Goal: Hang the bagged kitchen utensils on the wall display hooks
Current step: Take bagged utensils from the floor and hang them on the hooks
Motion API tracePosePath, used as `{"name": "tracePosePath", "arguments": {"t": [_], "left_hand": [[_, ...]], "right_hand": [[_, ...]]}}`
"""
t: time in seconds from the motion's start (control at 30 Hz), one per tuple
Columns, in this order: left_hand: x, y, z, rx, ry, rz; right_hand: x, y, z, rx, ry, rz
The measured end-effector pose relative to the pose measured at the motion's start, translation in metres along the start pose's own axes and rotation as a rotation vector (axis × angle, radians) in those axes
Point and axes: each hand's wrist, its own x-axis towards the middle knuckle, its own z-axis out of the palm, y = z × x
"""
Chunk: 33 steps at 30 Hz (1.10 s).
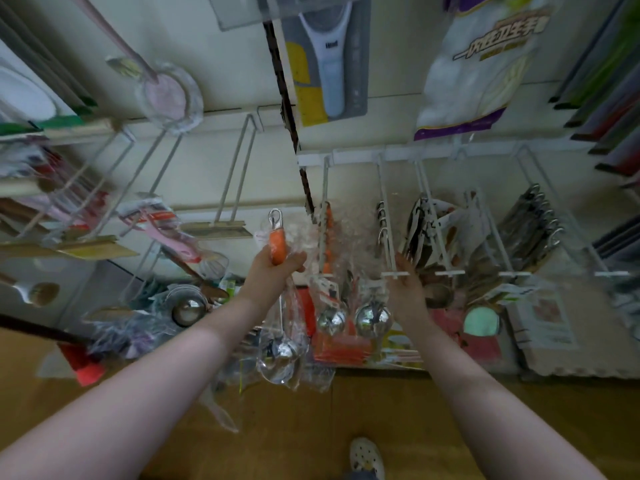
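A person's left hand (277, 268) grips the orange handle of a bagged steel ladle (281, 306), raised before the wall. Beside it, ladles (353, 317) already hang from a white display hook (325, 216). The right hand (407, 282) pinches the next hook's front end (394, 273).

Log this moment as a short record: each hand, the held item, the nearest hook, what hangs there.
left hand: gripping the orange handle of a bagged ladle, bowl hanging down
right hand: at the front tip of a wall hook, holding nothing that shows
hook between the hands: already carries orange-handled ladles in bags
held ladle: not yet on a hook
image: some motion blur
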Motion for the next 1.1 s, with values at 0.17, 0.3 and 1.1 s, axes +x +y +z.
{"name": "tracePosePath", "arguments": {"t": [0.17, 0.3, 1.1], "left_hand": [[-0.027, 0.004, -0.012, 0.001, -0.103, 0.077], [-0.054, 0.002, -0.027, -0.048, -0.214, 0.122], [-0.135, -0.025, -0.092, -0.504, -0.55, 0.288]], "right_hand": [[-0.031, -0.012, -0.01, -0.025, 0.058, -0.024], [-0.069, -0.021, -0.012, 0.012, 0.055, 0.021], [-0.236, -0.114, 0.097, -0.089, -0.208, -0.456]]}}
